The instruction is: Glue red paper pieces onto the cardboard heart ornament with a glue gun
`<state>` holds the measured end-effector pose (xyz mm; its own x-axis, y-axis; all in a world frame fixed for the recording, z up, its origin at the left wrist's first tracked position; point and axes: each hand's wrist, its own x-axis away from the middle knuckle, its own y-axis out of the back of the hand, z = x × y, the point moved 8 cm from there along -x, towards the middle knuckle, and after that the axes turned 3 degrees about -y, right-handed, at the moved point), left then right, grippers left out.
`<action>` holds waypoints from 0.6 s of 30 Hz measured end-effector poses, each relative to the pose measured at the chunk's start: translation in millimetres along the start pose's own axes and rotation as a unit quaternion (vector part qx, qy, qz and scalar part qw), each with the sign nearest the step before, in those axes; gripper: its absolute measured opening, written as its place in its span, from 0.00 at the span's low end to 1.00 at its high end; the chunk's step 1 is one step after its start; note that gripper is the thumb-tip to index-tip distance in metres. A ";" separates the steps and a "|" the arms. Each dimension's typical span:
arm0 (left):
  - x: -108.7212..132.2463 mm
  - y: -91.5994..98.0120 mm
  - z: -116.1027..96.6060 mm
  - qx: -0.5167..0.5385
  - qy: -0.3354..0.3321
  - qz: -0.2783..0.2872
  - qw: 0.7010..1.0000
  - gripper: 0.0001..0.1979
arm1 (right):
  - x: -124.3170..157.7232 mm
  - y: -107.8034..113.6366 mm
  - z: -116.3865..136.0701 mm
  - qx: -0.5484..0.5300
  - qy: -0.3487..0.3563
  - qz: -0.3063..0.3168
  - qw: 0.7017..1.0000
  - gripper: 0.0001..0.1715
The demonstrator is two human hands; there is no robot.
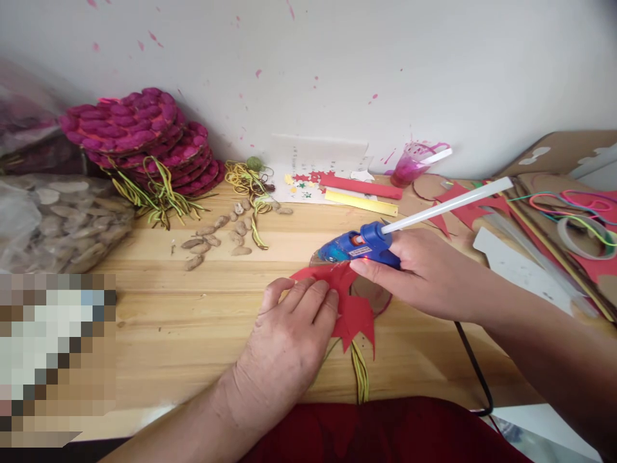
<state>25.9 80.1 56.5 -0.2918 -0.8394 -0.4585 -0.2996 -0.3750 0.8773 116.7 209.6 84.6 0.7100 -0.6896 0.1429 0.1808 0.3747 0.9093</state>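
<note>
Gluing: probably the step in hand, as the front of the glue gun point(373, 240) is at the far edge of the red paper point(357, 318); the next move seems to call for a flat paper and a hot tip clear of the fingertips.
Yarn strands point(360, 373): nearest, running from under the red paper toward the person.
Left hand point(296, 318): fingers bent and close together, pressing down on the red paper; the thumb is hidden, so I cannot tell whether it pinches.
Red paper: on the wooden table point(193, 347), partly over a brown disc point(378, 296); its jagged points face the person, its long axis unclear beneath the fingers.
Right hand point(429, 270): wrapped around the glue gun's handle, thumb forward along the near side.
Glue gun: front end points left and slightly nearward, long axis slanting to far right; contact with the paper cannot be told.
Glue stick point(448, 204): white, jutting from the gun's rear.
Peanuts point(220, 222): loose, beyond the left hand.
Yellow strip point(359, 201): farther, lying crosswise.
</note>
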 end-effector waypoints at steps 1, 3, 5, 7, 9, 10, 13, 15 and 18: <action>-0.1 0.0 -0.1 0.000 0.000 0.001 1.000 0.17 | -0.1 0.3 -0.6 0.000 0.000 -0.002 1.000 0.24; 0.1 0.5 -0.4 -0.003 0.001 -0.003 1.000 0.16 | 0.2 0.5 -2.2 0.002 -0.006 -0.003 1.000 0.25; 0.6 0.2 -0.4 -0.005 0.000 -0.003 1.000 0.16 | 1.0 1.2 -3.5 0.005 -0.017 0.000 1.000 0.26; 1.1 -0.1 -0.1 -0.006 0.001 -0.005 1.000 0.17 | 2.1 3.2 -3.9 0.015 -0.029 -0.002 0.999 0.26; 1.3 -0.8 0.0 -0.007 0.000 -0.004 1.000 0.17 | 2.8 5.0 -2.9 0.025 -0.038 -0.002 0.999 0.25; 1.3 -1.1 0.0 -0.007 -0.001 -0.002 1.000 0.17 | 2.9 5.1 -2.0 0.027 -0.039 0.000 0.999 0.25; 1.0 -2.4 -0.1 -0.007 -0.003 0.005 1.000 0.17 | 2.1 3.6 1.5 0.017 -0.026 0.005 1.000 0.25; 0.7 -2.2 0.2 -0.008 -0.002 0.006 1.000 0.17 | 1.0 2.5 0.8 0.013 -0.023 0.004 1.000 0.24; 0.1 -1.3 0.1 -0.006 -0.003 0.006 1.000 0.17 | 0.0 1.0 -4.1 0.014 -0.036 0.006 0.999 0.25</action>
<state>26.2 80.5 55.3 -0.3012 -0.8409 -0.4495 -0.2862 -0.3700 0.8839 119.6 212.4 83.9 0.6604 -0.7286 0.1816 0.1528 0.3671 0.9176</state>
